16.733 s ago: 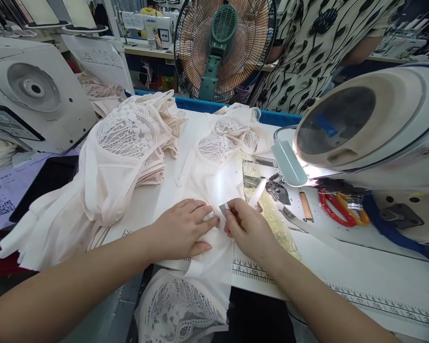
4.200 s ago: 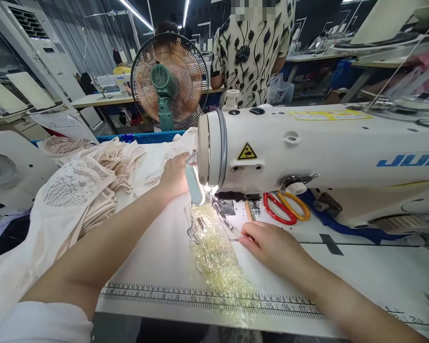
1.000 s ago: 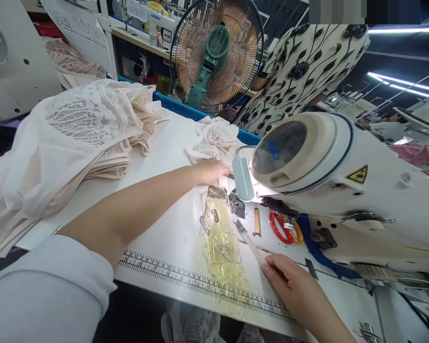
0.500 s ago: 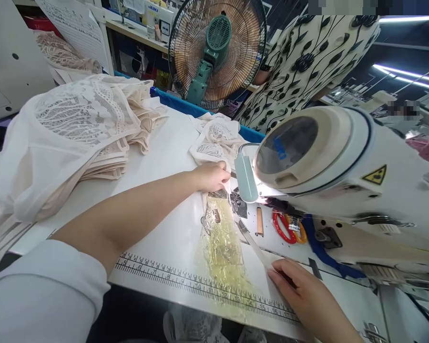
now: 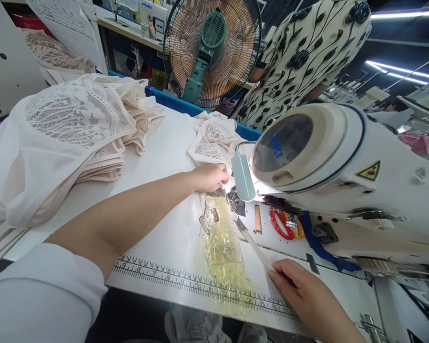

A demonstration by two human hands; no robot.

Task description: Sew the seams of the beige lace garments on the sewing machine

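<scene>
My left hand (image 5: 211, 178) is closed with bent fingers beside the sewing machine's needle area, gripping the near edge of a beige lace bra (image 5: 214, 138) that lies beyond it. What lies under the fingertips is partly hidden. Lower right, my right hand (image 5: 303, 290) pinches the end of a narrow whitish elastic strip (image 5: 253, 245) between thumb and fingers. The strip stretches slantwise over the table toward the machine's metal foot parts (image 5: 236, 202). Between the hands, yellowish clear tape (image 5: 223, 247) covers part of the tabletop.
The white sewing machine head (image 5: 325, 143) fills the right, its small lamp (image 5: 243, 176) near my left hand. Red-handled scissors (image 5: 280, 224) and a wooden-handled tool (image 5: 258, 219) lie below. Stacked lace bras (image 5: 67, 124) stand left. A fan (image 5: 212, 47) and a person in a patterned top (image 5: 303, 62) are behind.
The view has shifted slightly, so the surroundings sit a little further left. Both hands keep nearly the same place and grip.
</scene>
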